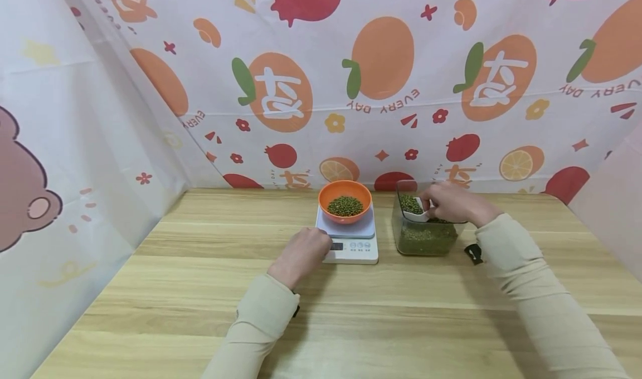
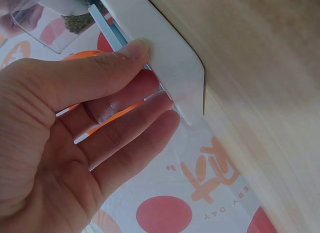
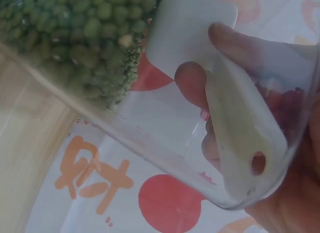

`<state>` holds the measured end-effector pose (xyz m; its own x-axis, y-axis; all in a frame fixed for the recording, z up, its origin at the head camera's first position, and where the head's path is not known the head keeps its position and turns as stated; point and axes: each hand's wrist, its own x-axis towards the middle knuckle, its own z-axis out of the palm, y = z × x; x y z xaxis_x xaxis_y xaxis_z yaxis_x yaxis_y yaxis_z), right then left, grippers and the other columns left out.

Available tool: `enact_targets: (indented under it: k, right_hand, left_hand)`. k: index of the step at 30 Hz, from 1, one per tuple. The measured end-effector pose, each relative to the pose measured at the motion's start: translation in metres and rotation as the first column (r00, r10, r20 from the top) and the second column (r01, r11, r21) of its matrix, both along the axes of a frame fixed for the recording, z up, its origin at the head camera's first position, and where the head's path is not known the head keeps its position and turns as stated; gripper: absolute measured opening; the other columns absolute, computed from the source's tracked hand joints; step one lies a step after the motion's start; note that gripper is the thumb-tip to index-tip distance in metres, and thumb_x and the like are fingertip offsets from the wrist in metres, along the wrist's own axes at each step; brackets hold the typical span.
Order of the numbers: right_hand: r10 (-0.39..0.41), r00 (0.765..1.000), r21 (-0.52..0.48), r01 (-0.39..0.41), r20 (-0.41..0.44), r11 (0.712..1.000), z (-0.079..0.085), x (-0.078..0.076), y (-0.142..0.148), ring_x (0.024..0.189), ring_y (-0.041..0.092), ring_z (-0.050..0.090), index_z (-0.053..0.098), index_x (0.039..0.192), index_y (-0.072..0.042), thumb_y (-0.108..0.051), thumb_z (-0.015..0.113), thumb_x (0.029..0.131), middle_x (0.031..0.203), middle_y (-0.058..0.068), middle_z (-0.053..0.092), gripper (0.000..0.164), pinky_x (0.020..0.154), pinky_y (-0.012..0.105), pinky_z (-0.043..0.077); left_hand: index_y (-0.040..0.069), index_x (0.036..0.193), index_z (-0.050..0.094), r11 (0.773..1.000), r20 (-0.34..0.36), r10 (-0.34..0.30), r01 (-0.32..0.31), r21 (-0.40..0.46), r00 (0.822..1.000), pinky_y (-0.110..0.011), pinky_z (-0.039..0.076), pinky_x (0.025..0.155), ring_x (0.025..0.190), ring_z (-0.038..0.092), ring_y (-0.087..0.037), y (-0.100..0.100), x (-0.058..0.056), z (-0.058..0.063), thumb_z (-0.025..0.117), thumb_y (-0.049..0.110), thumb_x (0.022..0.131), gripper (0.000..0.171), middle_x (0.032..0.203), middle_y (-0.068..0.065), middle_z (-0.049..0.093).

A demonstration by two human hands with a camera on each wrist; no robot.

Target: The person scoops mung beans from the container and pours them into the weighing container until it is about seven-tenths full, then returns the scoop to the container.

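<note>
An orange bowl (image 1: 345, 195) with green mung beans (image 1: 345, 206) inside sits on the platform of a white kitchen scale (image 1: 351, 251). My left hand (image 1: 307, 252) rests at the scale's left front corner. There the thumb (image 2: 135, 49) touches the white side and the fingers lie loosely extended along the edge. My right hand (image 1: 448, 200) reaches into a clear container (image 1: 426, 248) and pinches a white scoop (image 1: 416, 217) by its handle. Through the clear wall, the scoop's head shows beside the heap of mung beans (image 3: 95, 28).
Scale and container stand side by side near the back of the wooden table (image 1: 381, 323). Behind them hangs a fruit-print cloth (image 1: 321, 122). A small black piece (image 1: 473, 253) shows beside the right sleeve.
</note>
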<state>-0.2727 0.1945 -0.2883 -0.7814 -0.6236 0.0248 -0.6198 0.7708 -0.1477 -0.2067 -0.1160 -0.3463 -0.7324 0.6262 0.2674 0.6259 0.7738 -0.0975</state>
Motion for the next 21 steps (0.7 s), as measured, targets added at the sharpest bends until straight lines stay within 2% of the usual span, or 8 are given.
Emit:
enact_targets:
  k: [8, 21]
  right_hand:
    - [-0.001, 0.999, -0.037, 0.0, -0.041, 0.999, 0.0056, 0.0046, 0.0031, 0.056, 0.014, 0.04, 0.055, 0.067, -0.016, -0.004, 0.064, 0.077, 0.059, -0.003, 0.046, 0.018, 0.052, 0.032, 0.036]
    - [0.006, 0.987, -0.094, -0.022, -0.159, 0.995, -0.0009, 0.0098, 0.0097, 0.058, 0.012, 0.045, 0.056, 0.069, -0.015, -0.004, 0.066, 0.075, 0.063, -0.003, 0.052, 0.016, 0.054, 0.035, 0.041]
  left_hand:
    - [0.004, 0.067, 0.063, 1.0, -0.007, 0.001, -0.001, 0.004, 1.0, -0.028, 0.042, 0.043, 0.047, 0.045, -0.013, -0.0007, 0.0, 0.0007, 0.062, -0.008, 0.07, 0.013, 0.058, -0.005, 0.058]
    - [0.005, 0.066, 0.062, 1.0, -0.001, 0.01, -0.01, -0.01, 1.0, -0.027, 0.041, 0.043, 0.046, 0.042, -0.012, -0.0001, -0.0002, -0.0004, 0.061, -0.009, 0.071, 0.014, 0.057, -0.004, 0.056]
